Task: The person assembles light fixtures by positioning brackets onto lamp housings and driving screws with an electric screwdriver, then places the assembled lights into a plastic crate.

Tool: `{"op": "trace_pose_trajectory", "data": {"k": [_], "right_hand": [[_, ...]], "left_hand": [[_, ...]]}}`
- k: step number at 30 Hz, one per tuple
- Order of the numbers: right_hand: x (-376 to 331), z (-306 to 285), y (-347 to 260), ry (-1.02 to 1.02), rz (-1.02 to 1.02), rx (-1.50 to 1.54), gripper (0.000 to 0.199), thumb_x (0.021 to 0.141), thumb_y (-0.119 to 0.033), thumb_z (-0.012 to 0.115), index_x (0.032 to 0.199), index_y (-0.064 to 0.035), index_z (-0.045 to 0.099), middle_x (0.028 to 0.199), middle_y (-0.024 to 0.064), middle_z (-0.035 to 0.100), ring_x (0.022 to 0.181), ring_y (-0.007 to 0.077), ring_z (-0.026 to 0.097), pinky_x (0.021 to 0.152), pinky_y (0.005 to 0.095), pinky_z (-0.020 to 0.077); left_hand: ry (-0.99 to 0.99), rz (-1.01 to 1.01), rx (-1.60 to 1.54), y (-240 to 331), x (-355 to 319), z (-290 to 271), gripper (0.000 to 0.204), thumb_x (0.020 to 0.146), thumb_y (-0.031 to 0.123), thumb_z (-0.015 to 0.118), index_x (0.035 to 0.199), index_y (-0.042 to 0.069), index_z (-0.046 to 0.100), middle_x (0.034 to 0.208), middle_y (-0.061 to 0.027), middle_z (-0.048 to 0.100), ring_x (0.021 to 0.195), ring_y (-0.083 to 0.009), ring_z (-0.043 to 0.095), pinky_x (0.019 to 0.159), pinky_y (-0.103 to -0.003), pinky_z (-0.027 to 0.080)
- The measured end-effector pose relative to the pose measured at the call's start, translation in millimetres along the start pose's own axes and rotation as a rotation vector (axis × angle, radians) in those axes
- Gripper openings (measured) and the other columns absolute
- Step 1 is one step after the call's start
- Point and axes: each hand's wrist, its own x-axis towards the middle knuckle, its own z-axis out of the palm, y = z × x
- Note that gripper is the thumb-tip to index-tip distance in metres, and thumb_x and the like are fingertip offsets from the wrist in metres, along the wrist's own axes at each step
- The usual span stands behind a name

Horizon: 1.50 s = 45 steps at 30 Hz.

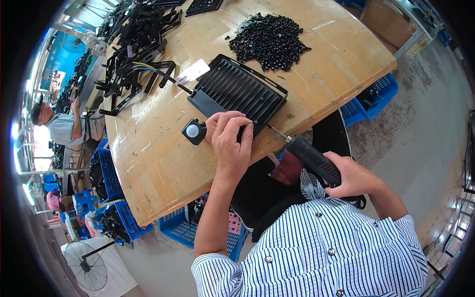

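Note:
A black finned floodlight housing (240,86) lies on the wooden table, a cable with bare coloured wire ends (158,72) leaving its left side. A small black motion sensor with a white domed lens (193,131) sits beside its near left corner. My left hand (231,141) is closed at the housing's near edge, fingertips pinched together; what lies between them is too small or hidden to tell. My right hand (351,175) grips a black electric screwdriver (314,158), its bit pointing left to the housing's near right corner, close to my left fingertips.
A heap of small black screws (269,42) lies beyond the housing. Black metal brackets (141,49) are piled at the far left. Blue plastic crates (373,99) stand below the table edges. Another person (69,123) works at the left, and a floor fan (86,265) stands lower left.

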Motion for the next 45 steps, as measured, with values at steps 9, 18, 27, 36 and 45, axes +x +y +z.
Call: {"op": "trace_pose_trajectory", "data": {"k": [9, 18, 27, 36, 45], "right_hand": [[-2.9, 0.0, -7.5, -0.008, 0.006, -0.04, 0.066, 0.066, -0.015, 0.069, 0.122, 0.0085, 0.043, 0.084, 0.0187, 0.061, 0.073, 0.0254, 0.062, 0.068, 0.0316, 0.0482], [-5.3, 3.2, -8.5, -0.011, 0.033, -0.063, 0.066, 0.065, -0.016, 0.07, 0.119, 0.0092, 0.042, 0.086, 0.0195, 0.059, 0.074, 0.026, 0.061, 0.068, 0.0316, 0.0482], [-7.1, 3.4, -9.1, 0.021, 0.032, -0.071, 0.062, 0.065, -0.015, 0.069, 0.117, 0.0086, 0.043, 0.08, 0.0173, 0.058, 0.069, 0.0239, 0.059, 0.064, 0.0311, 0.0471], [-7.4, 2.2, -13.8, 0.005, 0.035, -0.093, 0.061, 0.066, -0.014, 0.068, 0.117, 0.0082, 0.043, 0.081, 0.0175, 0.058, 0.069, 0.0236, 0.059, 0.064, 0.031, 0.0472], [1.7, 4.6, -20.1, 0.012, 0.022, -0.117, 0.067, 0.066, -0.013, 0.069, 0.124, 0.0082, 0.041, 0.085, 0.0193, 0.06, 0.074, 0.0251, 0.063, 0.068, 0.0311, 0.0491]], "left_hand": [[0.013, 0.02, -0.079, -4.9, -1.4, 3.4, 0.005, 0.077, 0.009, 0.069, 0.079, 0.007, 0.064, 0.093, -0.0028, 0.062, 0.096, -0.0254, 0.049, 0.086, -0.036, 0.035], [0.022, 0.046, -0.109, -4.2, -1.4, 1.5, 0.005, 0.077, 0.008, 0.068, 0.079, 0.006, 0.064, 0.092, -0.0041, 0.063, 0.095, -0.0247, 0.049, 0.086, -0.035, 0.036], [-0.029, 0.012, -0.028, -5.2, -2.3, 0.5, 0.007, 0.079, 0.011, 0.068, 0.081, 0.006, 0.065, 0.094, -0.0037, 0.062, 0.098, -0.0233, 0.049, 0.088, -0.034, 0.037], [-0.018, 0.014, -0.049, -4.4, -1.6, 0.8, 0.006, 0.079, 0.011, 0.068, 0.081, 0.006, 0.065, 0.093, -0.0034, 0.063, 0.097, -0.0221, 0.049, 0.086, -0.034, 0.037], [-0.01, 0.002, -0.075, -3.2, -1.3, 0.5, 0.005, 0.078, 0.01, 0.069, 0.081, 0.006, 0.067, 0.092, -0.0023, 0.063, 0.096, -0.021, 0.049, 0.086, -0.033, 0.037]]}}
